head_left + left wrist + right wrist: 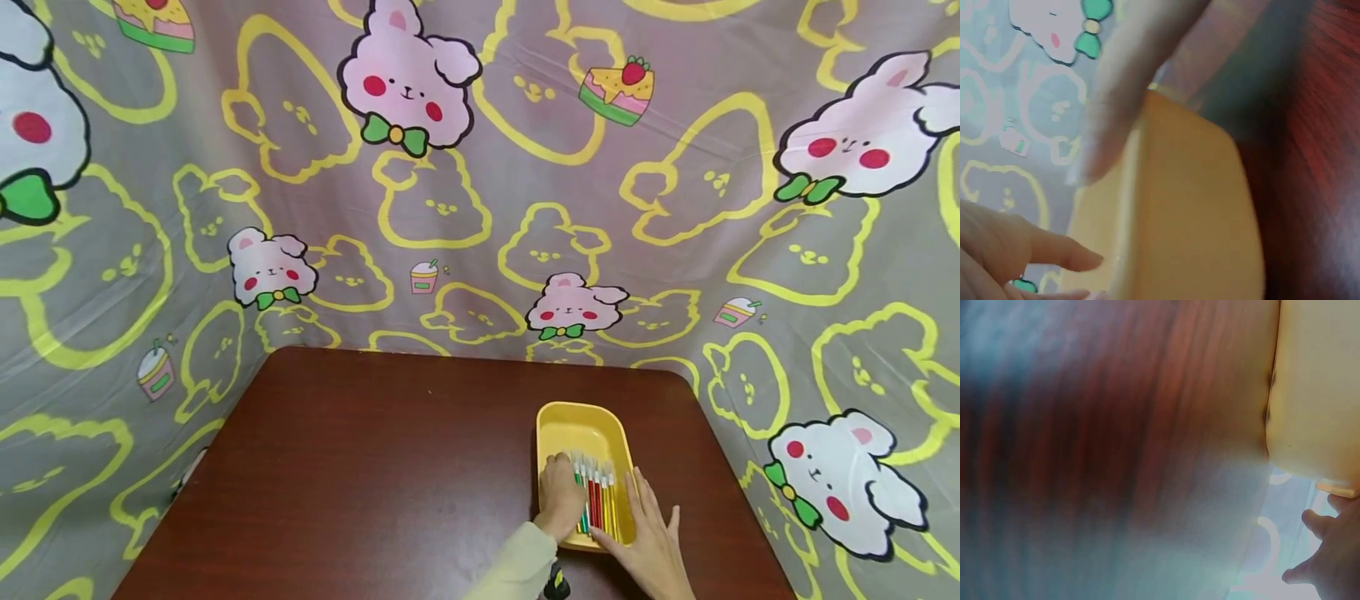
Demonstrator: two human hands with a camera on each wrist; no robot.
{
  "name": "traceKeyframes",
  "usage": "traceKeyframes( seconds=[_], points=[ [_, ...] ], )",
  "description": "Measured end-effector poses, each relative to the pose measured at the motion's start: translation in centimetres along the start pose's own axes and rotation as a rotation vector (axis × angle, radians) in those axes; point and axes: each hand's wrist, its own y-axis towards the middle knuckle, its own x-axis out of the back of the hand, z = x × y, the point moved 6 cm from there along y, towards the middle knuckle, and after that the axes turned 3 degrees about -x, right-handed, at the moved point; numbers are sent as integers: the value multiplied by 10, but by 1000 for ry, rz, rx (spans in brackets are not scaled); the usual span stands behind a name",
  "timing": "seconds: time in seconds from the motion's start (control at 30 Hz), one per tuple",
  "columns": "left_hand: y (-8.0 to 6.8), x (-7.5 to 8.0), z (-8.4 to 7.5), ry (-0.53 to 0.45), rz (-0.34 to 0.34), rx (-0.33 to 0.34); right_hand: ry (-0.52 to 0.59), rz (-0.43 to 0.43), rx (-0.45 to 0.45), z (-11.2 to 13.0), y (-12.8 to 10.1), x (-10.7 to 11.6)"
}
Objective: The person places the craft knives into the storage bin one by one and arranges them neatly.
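Yellow tray (581,425): shallow, rectangular, rounded corners, flat on the brown table near its front right edge, long side running away from the person. Inside at the near end, a row of thin brushes (596,492) lies side by side, red, green and yellow handles, pale tips pointing away.

Between the hands, a yellow plastic tray (581,423) holds red and green brushes (595,492); beneath, a dark reddish-brown wooden worktop (375,467).

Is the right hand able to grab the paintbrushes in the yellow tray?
Probably yes. The right hand lies flat at the near right edge of the yellow tray, right beside the paintbrushes. Only the left hand, resting on them, crowds that side.
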Motion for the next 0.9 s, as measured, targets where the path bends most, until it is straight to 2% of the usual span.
traceKeyframes(
  seconds=[0.27, 0.4, 0.5, 0.6, 0.73, 0.9],
  points=[
    [15, 36, 2, -205, -53, -120, 10, 0, -4, -3, 2, 2],
    [17, 54, 12, -241, -74, -177, 32, 50, -44, -3, 2, 1],
    [18, 65, 24, -251, -47, -193, 45, 78, -60, -3, 2, 2],
    [19, 75, 35, -263, -25, -198, 64, 68, -46, -3, 2, 5],
    [22, 93, 47, -246, -50, -220, 117, 44, -18, -5, 4, 12],
    [19, 111, 63, -162, -49, -274, 136, 70, -34, -14, 11, 19]
  ],
)
